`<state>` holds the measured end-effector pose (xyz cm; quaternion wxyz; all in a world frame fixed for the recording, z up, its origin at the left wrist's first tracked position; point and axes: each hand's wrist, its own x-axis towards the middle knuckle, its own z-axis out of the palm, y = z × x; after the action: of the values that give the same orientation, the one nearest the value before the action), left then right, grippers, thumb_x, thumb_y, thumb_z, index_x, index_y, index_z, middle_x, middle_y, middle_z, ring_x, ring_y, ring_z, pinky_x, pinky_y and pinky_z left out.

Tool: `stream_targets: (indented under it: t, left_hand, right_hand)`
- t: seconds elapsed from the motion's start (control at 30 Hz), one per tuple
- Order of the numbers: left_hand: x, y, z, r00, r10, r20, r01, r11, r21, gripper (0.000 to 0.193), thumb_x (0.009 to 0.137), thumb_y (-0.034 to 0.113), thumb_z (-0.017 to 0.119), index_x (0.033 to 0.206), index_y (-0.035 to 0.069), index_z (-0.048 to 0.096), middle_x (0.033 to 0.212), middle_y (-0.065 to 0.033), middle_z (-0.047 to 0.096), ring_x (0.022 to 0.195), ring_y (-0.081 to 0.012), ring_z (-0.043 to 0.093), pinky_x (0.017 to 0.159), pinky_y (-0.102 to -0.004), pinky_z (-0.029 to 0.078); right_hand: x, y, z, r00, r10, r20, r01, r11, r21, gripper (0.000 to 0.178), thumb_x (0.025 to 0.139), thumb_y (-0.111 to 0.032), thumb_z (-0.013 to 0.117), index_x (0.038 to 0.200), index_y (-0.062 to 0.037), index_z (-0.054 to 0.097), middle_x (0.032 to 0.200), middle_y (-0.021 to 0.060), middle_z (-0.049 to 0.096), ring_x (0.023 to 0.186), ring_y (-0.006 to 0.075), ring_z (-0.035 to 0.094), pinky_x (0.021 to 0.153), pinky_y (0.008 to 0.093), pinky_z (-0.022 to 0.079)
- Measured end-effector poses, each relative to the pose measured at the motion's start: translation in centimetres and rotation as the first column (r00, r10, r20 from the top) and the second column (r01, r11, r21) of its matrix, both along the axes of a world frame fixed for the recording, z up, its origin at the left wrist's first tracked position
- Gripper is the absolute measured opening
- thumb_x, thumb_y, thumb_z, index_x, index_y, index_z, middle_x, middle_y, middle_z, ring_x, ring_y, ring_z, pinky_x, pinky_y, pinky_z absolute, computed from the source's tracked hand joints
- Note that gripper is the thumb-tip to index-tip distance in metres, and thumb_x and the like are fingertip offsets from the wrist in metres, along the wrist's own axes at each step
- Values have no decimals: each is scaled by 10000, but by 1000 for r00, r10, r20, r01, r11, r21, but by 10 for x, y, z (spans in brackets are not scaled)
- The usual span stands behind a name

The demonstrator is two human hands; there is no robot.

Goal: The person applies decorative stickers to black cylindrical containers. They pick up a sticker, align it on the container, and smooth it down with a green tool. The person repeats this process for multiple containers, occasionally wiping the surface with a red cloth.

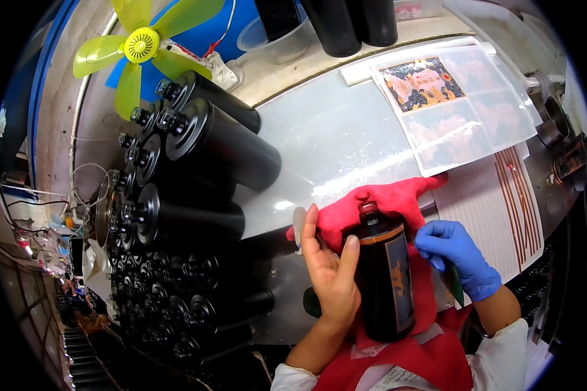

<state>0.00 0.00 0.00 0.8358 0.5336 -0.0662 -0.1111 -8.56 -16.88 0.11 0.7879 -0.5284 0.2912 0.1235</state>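
One glossy black cylindrical bottle (379, 283), orange-banded. Bare left hand (333, 279): left of bottle, fingers extended (thumb apart). Blue-gloved right hand (455, 255): right of bottle, curled, grip unclear.

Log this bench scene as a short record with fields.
Main bottle: black, with an orange band and dark label
Left hand: bare, open, at the bottle's left side; contact unclear
Right hand: blue-gloved, fingers curled, right of the bottle; grip unclear
Backing: red cloth behind the bottle
Left side: many other black bottles
Upper right: printed sheet
Upper left: yellow-green fan
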Motion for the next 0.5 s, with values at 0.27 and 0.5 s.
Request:
stream_targets:
  t: [0.27, 0.5]
  left_hand:
    - [-1, -1, 3, 999, 7, 31, -12, 987, 161, 731, 807, -57, 635, 1408, -10, 223, 1374, -146, 322, 1229, -191, 388, 1030, -306, 341]
    - [0, -3, 3, 998, -21, 52, 8, 975, 222, 811, 806, -22, 643, 1440, 7, 138, 1365, -161, 324, 1220, -211, 406, 1029, -329, 341]
  right_hand:
    - [-4, 25, 6, 1000, -7, 13, 7, 999, 39, 143, 840, -165, 676, 817, -43, 605, 667, -14, 539, 512, 37, 466, 454, 172, 361]
    - [-16, 1, -24, 924, -378, -64, 382, 890, 250, 282, 933, -334, 550, 911, -56, 583, 717, 17, 554, 502, 84, 477, 479, 202, 402]
